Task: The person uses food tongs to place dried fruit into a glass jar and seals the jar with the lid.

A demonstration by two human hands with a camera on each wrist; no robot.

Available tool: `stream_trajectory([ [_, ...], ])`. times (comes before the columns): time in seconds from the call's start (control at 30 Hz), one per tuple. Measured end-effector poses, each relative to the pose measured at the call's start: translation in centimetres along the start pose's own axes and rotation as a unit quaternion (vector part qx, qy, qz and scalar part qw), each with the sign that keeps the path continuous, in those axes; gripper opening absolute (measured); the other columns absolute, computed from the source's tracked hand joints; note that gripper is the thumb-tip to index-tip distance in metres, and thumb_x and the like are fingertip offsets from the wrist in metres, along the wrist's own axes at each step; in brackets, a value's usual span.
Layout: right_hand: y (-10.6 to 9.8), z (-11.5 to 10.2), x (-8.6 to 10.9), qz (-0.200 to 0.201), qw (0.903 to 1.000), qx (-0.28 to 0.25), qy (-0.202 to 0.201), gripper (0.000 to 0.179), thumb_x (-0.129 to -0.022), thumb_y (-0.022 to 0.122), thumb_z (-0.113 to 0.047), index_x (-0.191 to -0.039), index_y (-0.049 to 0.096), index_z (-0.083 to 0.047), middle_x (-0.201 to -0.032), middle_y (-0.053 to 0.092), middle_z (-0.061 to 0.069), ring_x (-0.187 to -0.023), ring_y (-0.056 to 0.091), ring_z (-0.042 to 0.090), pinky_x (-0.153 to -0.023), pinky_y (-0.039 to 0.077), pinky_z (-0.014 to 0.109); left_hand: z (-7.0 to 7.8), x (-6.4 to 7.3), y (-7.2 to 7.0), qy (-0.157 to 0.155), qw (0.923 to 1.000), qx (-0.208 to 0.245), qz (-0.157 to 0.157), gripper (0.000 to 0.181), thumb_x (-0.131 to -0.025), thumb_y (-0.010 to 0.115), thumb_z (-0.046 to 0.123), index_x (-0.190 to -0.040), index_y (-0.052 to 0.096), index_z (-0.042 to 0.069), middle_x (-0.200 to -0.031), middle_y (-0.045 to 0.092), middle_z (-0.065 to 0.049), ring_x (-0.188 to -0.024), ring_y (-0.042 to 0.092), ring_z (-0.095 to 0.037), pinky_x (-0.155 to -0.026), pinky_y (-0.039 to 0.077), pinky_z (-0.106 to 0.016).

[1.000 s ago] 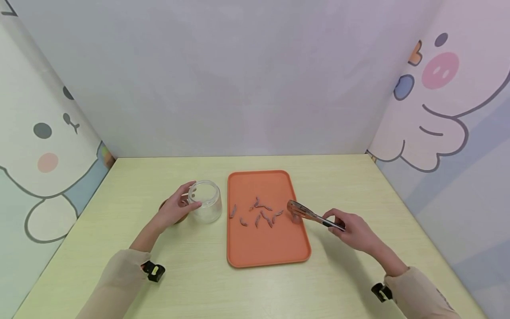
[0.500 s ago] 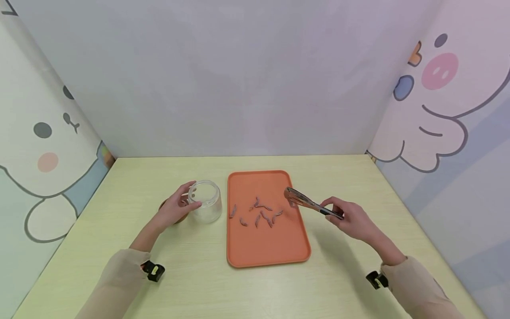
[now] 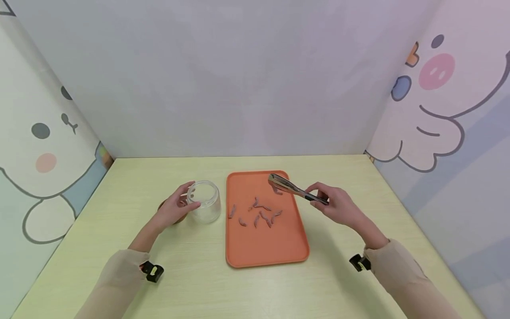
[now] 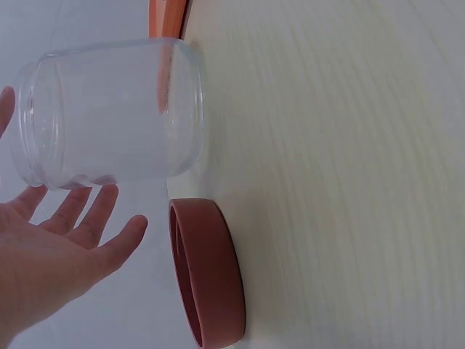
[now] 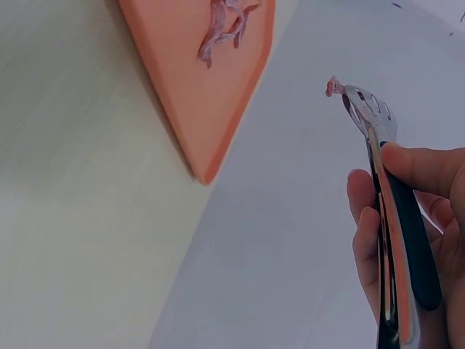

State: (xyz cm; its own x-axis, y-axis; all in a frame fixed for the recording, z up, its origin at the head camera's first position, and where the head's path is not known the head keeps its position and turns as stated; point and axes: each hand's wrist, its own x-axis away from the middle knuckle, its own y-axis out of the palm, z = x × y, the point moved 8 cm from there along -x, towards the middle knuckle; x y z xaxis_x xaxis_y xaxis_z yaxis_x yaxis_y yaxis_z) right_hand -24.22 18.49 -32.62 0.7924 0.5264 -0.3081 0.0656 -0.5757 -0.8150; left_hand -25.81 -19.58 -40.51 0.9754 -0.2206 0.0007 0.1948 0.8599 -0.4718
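Observation:
My left hand (image 3: 173,210) holds a clear jar (image 3: 208,212) near its open mouth, thumb on one side and fingers on the other. The jar stands upright on the table, left of an orange tray (image 3: 267,252). My right hand (image 3: 336,206) grips metal tongs (image 3: 292,188) with dark handles, raised over the tray's far right part. Between the tongs' tips a small pinkish, meat-like strip (image 5: 333,86) shows in the right wrist view. Several similar strips (image 3: 264,217) lie scattered on the tray.
A reddish-brown round lid (image 4: 218,276) lies on the table beside the jar, mostly hidden by my left hand in the head view. The pale wooden table (image 3: 191,283) ends at a light backdrop (image 3: 239,88) behind and at the sides.
My right hand has lifted the tongs with a strip from the tray's right edge and moved them left and away from me. The left hand and jar have stayed in place.

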Motion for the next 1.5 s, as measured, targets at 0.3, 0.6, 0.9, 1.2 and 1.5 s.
stream_trajectory([
  [0.3, 0.6, -2.3, -2.6, -0.016, 0.9995, -0.004, -0.026, 0.026, -0.081, 0.062, -0.004, -0.105, 0.057, -0.015, -0.06, 0.046, -0.008, -0.047, 0.04, 0.007, -0.047, 0.034, 0.027, 1.0, 0.2, 0.1, -0.001, 0.9999, 0.01, -0.003, 0.07, -0.083, 0.063, 0.02, -0.137, 0.023, 0.005, -0.131, 0.032, -0.025, -0.109, 0.041, -0.039, -0.079, 0.039, -0.042],
  [0.6, 1.6, -4.3, -4.6, -0.018, 0.9983, -0.001, -0.056, 0.024, -0.082, 0.061, -0.004, -0.103, 0.057, -0.014, -0.061, 0.046, -0.008, -0.045, 0.036, 0.007, -0.046, 0.031, 0.027, 0.2, 0.1, 0.1, 0.004, 1.0, -0.001, 0.0, 0.073, -0.082, 0.063, 0.029, -0.139, 0.021, 0.011, -0.133, 0.032, -0.021, -0.109, 0.043, -0.034, -0.079, 0.039, -0.04],
  [0.9, 2.9, -5.8, -6.6, -0.017, 0.9973, -0.014, -0.07, 0.023, -0.082, 0.06, -0.005, -0.104, 0.058, -0.013, -0.061, 0.046, -0.008, -0.048, 0.036, 0.008, -0.048, 0.031, 0.028, 0.2, 0.0, 0.1, 0.003, 1.0, 0.003, -0.001, 0.072, -0.082, 0.064, 0.026, -0.138, 0.022, 0.009, -0.131, 0.033, -0.022, -0.108, 0.043, -0.035, -0.077, 0.04, -0.037],
  [1.2, 4.5, -6.9, -8.2, -0.023, 0.9967, -0.016, -0.077, 0.022, -0.082, 0.059, -0.005, -0.102, 0.058, -0.016, -0.059, 0.044, -0.008, -0.048, 0.036, 0.008, -0.048, 0.031, 0.027, 2.9, 1.0, 0.2, 0.007, 0.9999, 0.001, -0.009, 0.069, -0.084, 0.062, 0.023, -0.137, 0.022, 0.003, -0.13, 0.032, -0.026, -0.106, 0.044, -0.036, -0.076, 0.04, -0.035],
  [1.5, 5.7, -8.4, -9.5, -0.022, 0.9946, -0.019, -0.1, 0.023, -0.082, 0.057, -0.003, -0.101, 0.059, -0.016, -0.056, 0.044, -0.008, -0.047, 0.036, 0.008, -0.049, 0.031, 0.025, 0.3, -0.1, 0.1, 0.001, 1.0, -0.006, -0.004, 0.071, -0.083, 0.062, 0.026, -0.138, 0.021, 0.006, -0.131, 0.032, -0.022, -0.107, 0.043, -0.036, -0.078, 0.04, -0.039],
])
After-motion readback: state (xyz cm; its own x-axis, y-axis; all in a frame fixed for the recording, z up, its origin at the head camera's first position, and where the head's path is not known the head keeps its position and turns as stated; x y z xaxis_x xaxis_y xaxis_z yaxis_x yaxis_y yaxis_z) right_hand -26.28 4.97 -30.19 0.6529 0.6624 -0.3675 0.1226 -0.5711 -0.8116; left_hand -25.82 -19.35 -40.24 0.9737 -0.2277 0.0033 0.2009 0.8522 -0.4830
